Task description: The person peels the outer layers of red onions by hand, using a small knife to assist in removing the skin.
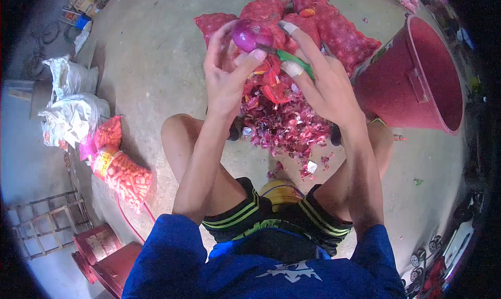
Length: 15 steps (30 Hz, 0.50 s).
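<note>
A shiny purple onion (247,35) is held up by my left hand (225,72), its fingers and thumb closed round it. In my right hand (326,82) is a small knife with a green handle (295,62). The knife's short dark blade meets the lower right side of the onion. White wrapping covers parts of the right thumb and a fingertip. Below both hands lies a heap of red onion skins (284,119) on the floor, between my feet. An orange-red piece of netting (275,87) rests on top of the heap.
Full red mesh sacks of onions (339,35) lie just beyond the hands. A large red tub (389,85) leans at the right. To the left are white sacks (78,111) and a mesh bag of carrots (125,179). Red containers (104,252) stand lower left.
</note>
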Tool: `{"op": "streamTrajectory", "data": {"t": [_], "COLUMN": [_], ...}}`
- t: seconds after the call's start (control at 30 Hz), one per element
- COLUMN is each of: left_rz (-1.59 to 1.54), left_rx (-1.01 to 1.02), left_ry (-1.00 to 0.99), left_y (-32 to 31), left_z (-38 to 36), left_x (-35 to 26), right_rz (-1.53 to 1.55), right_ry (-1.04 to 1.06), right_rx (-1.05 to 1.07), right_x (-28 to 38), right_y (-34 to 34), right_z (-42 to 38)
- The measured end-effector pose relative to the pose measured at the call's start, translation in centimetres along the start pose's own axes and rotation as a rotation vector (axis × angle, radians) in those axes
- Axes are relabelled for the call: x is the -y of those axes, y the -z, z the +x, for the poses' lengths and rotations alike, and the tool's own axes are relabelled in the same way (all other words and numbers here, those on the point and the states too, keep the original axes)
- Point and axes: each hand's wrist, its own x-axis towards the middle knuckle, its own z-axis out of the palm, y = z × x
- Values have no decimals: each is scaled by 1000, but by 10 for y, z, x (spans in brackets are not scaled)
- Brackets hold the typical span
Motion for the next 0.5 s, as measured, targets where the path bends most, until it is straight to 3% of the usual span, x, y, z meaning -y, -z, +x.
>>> {"op": "streamTrajectory", "data": {"t": [0.27,0.5], "left_rz": [-66,-278], "left_rx": [80,108], "left_ry": [54,292], "left_y": [-4,8], "left_z": [-6,2], "left_x": [-10,-2], "right_rz": [24,51], "right_ry": [3,-59], "right_rx": [34,86], "right_x": [-4,0], "right_y": [5,7], "right_z": [-1,-3]}}
